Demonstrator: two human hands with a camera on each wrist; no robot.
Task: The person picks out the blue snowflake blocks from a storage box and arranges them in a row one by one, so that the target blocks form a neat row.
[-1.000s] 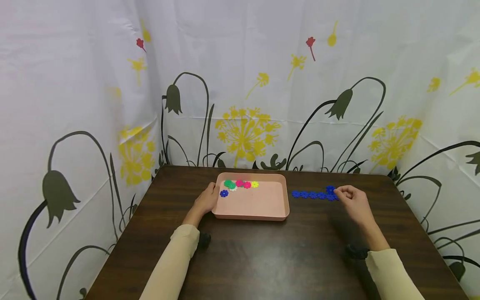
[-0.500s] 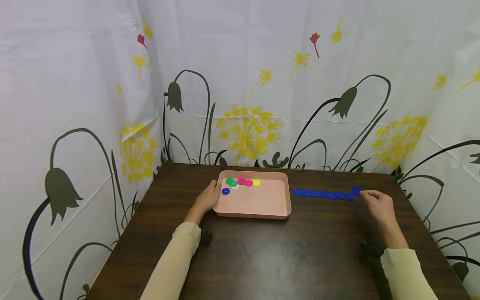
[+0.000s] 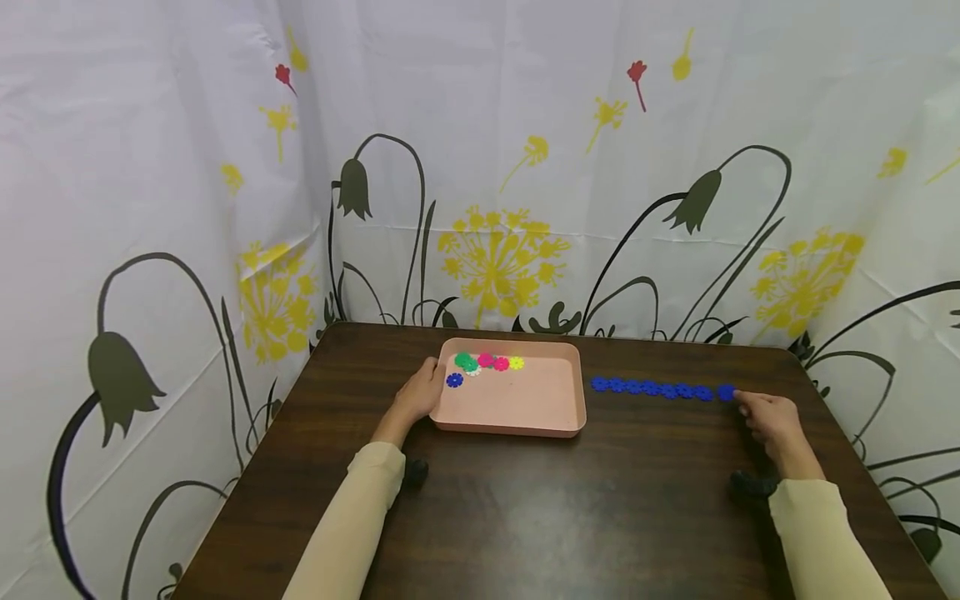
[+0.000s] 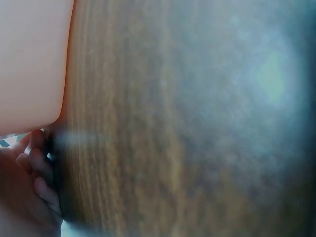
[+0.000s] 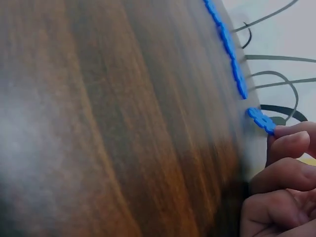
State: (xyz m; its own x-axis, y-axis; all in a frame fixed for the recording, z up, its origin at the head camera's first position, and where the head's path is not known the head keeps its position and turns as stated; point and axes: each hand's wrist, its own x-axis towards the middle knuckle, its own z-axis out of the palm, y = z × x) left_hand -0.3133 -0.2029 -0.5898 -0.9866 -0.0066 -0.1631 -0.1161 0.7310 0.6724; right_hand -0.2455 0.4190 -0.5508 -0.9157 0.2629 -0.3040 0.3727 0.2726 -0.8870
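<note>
My right hand pinches a blue flower-shaped disc between thumb and fingertips, with the other fingers curled. The disc is at the right end of a row of several blue flower discs, with a small gap to the last one. My left hand grips the left side of a shallow pink tray; in the left wrist view its curled fingers show at the tray's corner. In the tray's left and back part lie green, pink, white and yellow flower discs, plus one blue disc.
The dark wooden table carries the tray and the row. Behind it and at both sides hangs a white curtain printed with flowers. Each wrist wears a dark camera device.
My right hand has moved right along the row with the blue disc and lowered it beyond the row's right end. The left hand stays at the tray.
</note>
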